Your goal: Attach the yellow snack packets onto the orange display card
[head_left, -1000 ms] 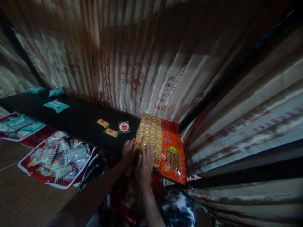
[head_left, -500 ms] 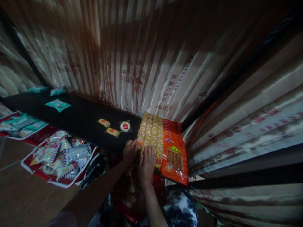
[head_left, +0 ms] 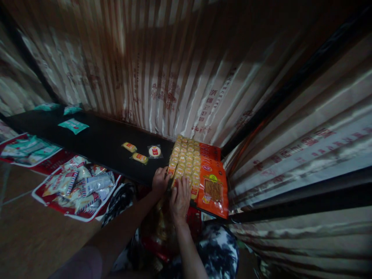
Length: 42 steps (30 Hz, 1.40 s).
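Note:
Rows of small yellow wrapped snacks (head_left: 186, 159) lie packed side by side on an orange snack bag (head_left: 213, 186) at the right end of a black ledge (head_left: 95, 143). My left hand (head_left: 159, 181) rests at the near left corner of these rows, fingers curled against the front packets. Beside it, my right hand (head_left: 180, 195) lies over the front row with its fingers bent down onto the packets. I cannot make out whether either hand pinches a packet.
Three loose snack packets (head_left: 141, 153) lie on the ledge left of the rows, and teal packets (head_left: 73, 125) sit farther left. Red trays of mixed wrapped snacks (head_left: 76, 188) rest below on the left. Striped shiny curtains hang behind and to the right.
Both hands stay at the front of the yellow rows with only slight finger shifts. The view has drifted a little.

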Each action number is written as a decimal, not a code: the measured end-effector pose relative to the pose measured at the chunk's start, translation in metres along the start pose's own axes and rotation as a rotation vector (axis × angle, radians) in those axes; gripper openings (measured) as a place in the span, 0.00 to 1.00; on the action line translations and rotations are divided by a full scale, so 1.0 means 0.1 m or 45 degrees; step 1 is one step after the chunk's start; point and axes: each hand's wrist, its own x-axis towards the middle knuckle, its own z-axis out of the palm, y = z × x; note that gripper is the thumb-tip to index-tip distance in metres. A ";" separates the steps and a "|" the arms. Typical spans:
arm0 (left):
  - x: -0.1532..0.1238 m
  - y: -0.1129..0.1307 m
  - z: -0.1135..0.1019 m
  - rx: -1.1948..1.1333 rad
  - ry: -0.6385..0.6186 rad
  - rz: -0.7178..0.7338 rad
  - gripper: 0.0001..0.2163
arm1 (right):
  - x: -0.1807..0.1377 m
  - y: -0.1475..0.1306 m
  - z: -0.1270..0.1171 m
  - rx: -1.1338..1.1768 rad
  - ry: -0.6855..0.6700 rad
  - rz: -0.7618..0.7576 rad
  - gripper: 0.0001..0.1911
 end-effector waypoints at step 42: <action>-0.02 -0.01 -0.12 0.054 -0.152 0.119 0.18 | -0.43 0.04 -0.19 0.023 0.059 0.111 0.20</action>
